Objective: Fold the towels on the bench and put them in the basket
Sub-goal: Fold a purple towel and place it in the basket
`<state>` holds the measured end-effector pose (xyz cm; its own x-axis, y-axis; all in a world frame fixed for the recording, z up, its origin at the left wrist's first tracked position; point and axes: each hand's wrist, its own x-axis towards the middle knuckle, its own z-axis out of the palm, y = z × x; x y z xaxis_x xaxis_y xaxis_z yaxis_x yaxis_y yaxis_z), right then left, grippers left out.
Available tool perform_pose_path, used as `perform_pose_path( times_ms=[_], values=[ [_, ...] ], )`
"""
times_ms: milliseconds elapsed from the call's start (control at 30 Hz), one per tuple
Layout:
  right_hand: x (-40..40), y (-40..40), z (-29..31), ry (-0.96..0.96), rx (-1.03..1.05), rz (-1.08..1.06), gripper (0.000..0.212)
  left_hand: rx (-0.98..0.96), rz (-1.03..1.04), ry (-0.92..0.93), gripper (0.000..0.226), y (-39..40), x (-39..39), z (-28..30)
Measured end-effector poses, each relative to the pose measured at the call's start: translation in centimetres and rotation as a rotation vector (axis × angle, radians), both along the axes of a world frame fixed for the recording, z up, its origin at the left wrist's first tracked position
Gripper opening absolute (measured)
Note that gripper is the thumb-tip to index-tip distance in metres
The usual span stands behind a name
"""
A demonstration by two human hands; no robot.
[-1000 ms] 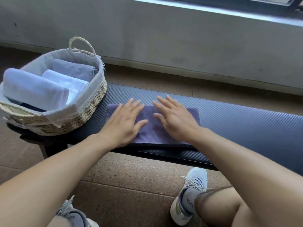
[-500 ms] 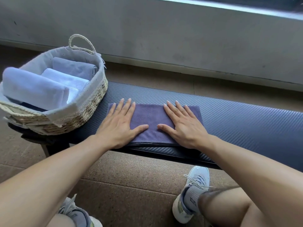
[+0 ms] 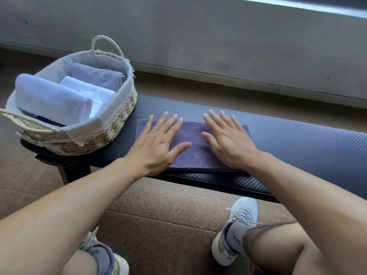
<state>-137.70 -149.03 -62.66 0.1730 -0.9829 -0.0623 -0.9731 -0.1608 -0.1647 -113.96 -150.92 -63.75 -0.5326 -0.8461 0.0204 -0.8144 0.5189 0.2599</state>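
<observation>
Both hands' flat grip (image 3: 156, 143) (image 3: 228, 141), purple towel (image 3: 195, 153) beneath

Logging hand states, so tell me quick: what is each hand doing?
Left hand: open, flat on the purple towel.
Right hand: open, flat on it too.

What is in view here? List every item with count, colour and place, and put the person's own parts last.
purple towel: 1, dark purple, flat on the bench under both hands
basket: 1, woven straw with pale cloth liner, on the bench's left end
folded towels: 3, two white and one pale lavender, inside the basket
bench: 1, dark blue ribbed pad, across the middle
floor: brown, speckled, below the bench
wall: grey, behind the bench
shoes: 2, white and grey, on the floor
left hand: 1, flat on the towel's left half
right hand: 1, flat on the towel's right half
</observation>
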Motion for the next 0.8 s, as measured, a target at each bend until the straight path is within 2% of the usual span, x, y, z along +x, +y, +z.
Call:
perform_pose_path(
  times_ms=[100,233,467,567,800],
  values=[
    [3.7,0.5,-0.4,-0.069,-0.009,0.013,0.058,-0.070,0.025,0.100,0.073,0.6,-1.6,-0.4],
    [5.7,1.0,-2.2,-0.039,0.005,0.044,0.061,0.001,0.138,-0.012,0.058,0.5,-1.9,-1.6],
    [3.4,0.7,-2.6,-0.024,0.028,0.032,0.073,0.037,0.242,-0.117,0.086,-0.5,0.3,-2.3],
    [0.9,1.0,-2.3,-0.007,0.041,-0.029,0.077,0.049,0.289,-0.097,0.097,-0.8,1.6,-2.3],
    [-4.5,2.4,-1.9,-0.009,0.070,-0.162,0.081,0.060,0.307,-0.110,0.094,-0.6,2.3,-2.0]
  ],
)
